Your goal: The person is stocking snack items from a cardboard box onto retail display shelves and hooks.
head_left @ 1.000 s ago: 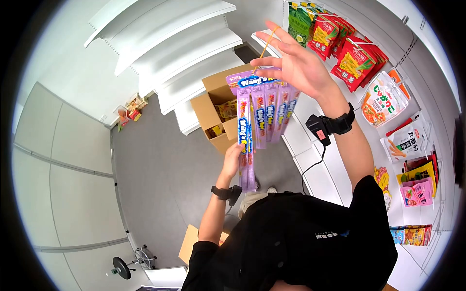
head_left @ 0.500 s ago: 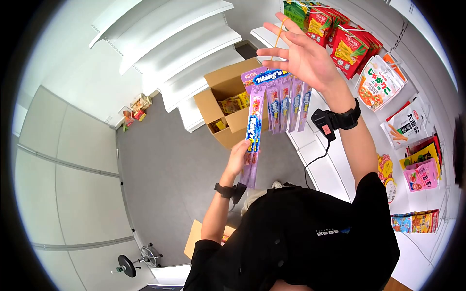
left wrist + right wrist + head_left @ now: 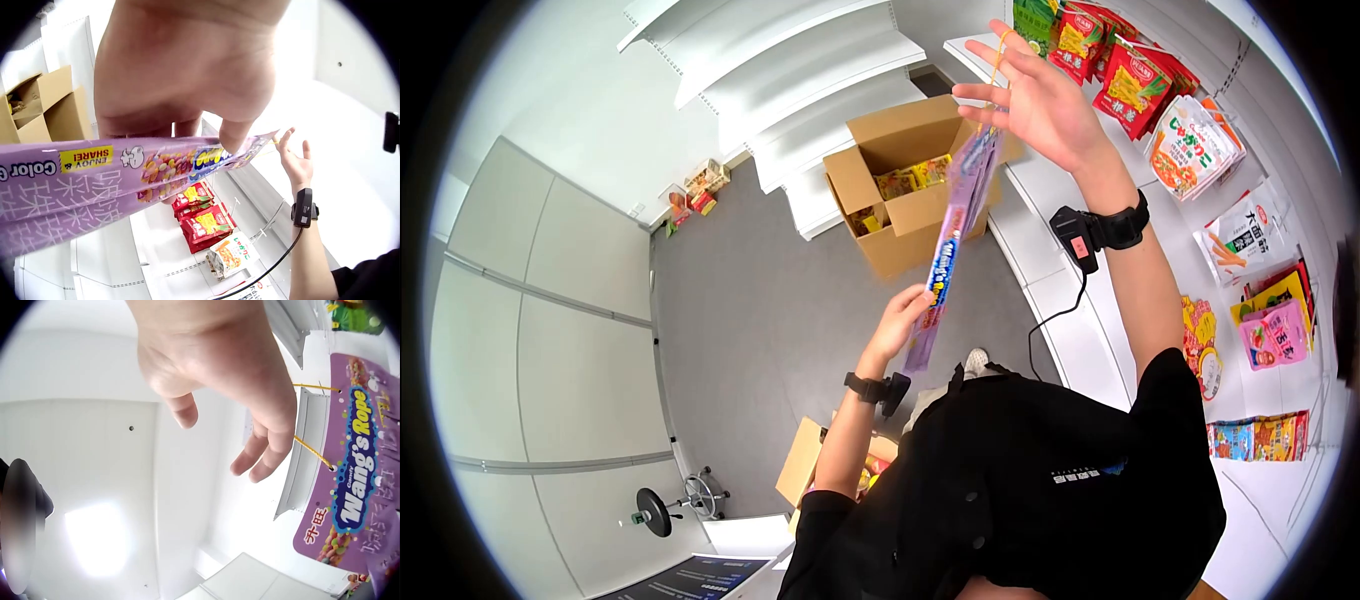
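Observation:
My left hand (image 3: pixel 898 325) grips the lower part of a long purple candy packet (image 3: pixel 945 262), its thumb lying on the printed front. In the left wrist view, the packet (image 3: pixel 106 181) stretches sideways under that hand. Raised higher, my right hand (image 3: pixel 1045 112) has its fingers extended, with a thin yellow cord (image 3: pixel 1000 60) looped over them. From this cord (image 3: pixel 314 453) hangs a purple header card (image 3: pixel 353 469) printed "Wang's Rope", seen in the right wrist view. The head view catches card and packets nearly edge-on, so most packets are hidden behind the front one.
An open cardboard box (image 3: pixel 900 235) with yellow packets stands on the floor beyond the hands, before white shelves (image 3: pixel 800 80). Another box (image 3: pixel 803 455) is near the left elbow. Red snack bags (image 3: pixel 1135 90) and other bags hang on the right wall. A cable (image 3: pixel 1050 320) trails from the right wrist.
The candy packets have turned from a spread, face-on row to nearly edge-on. Both hands have shifted slightly right in the head view; the left still grips a packet and the cord stays on the right fingers.

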Demonstrator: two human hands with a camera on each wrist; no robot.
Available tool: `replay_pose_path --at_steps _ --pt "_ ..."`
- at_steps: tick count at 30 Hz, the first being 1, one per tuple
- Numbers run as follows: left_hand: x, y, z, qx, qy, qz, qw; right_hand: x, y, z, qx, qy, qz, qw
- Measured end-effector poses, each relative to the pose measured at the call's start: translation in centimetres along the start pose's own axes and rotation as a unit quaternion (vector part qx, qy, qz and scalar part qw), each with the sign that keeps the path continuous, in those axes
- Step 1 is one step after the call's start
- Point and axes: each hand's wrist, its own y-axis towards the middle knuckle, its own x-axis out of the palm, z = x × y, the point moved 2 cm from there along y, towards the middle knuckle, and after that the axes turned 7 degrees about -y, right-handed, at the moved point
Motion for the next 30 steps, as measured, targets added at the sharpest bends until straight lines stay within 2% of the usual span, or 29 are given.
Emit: replay_pose_path --at_steps 4,10,15,20,23,30 --pt "0.0 -3.5 -2.8 -0.012 0.03 -0.049 0.998 0.9 -2.7 0.6 0.012 0.01 0.009 1.0" --pt "0.4 -8.5 -7.0 -0.036 0.052 -0.006 0.998 2.9 -8.7 0.8 0.035 0.011 0.02 0.999" --pt "1.4 -10.7 -9.7 -0.057 0.031 -0.01 0.998 4.7 -14.3 0.3 0.044 0.049 0.035 0.997" --pt "4.6 -11.2 -11.7 -0.058 0.037 -0.057 0.996 6.1 -21.0 -2.6 0.055 0.029 0.063 0.996" --pt "6.5 -11.4 -11.9 -0.059 0.033 -0.076 0.995 5.5 -24.3 -4.2 0.06 -0.018 0.101 0.993" --pt "12.0 -11.0 -13.2 -0.066 0.05 -0.106 0.991 4.6 -32.2 -8.6 0.057 -0.061 0.122 0.989"
